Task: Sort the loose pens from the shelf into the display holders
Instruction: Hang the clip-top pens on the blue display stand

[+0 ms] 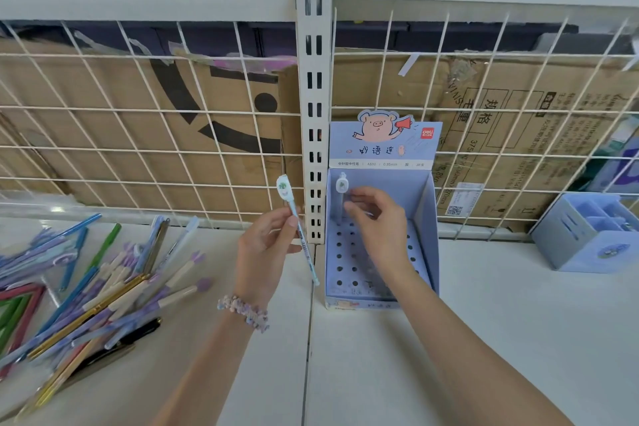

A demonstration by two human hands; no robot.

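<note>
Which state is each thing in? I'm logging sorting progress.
Left hand: grips a light blue pen, tilted, cap up.
Right hand: pinches a white-capped pen standing upright in the holder.
Display holder: upright on the shelf, most holes unfilled.
Loose pens: unsorted, in a heap.
Grey-blue organiser: contents unclear.

I see a white shelf [484,322]. On it lie a heap of loose coloured pens [86,294], a pale blue cardboard display holder [380,301] and a blue compartmented plastic organiser [584,245].
</note>
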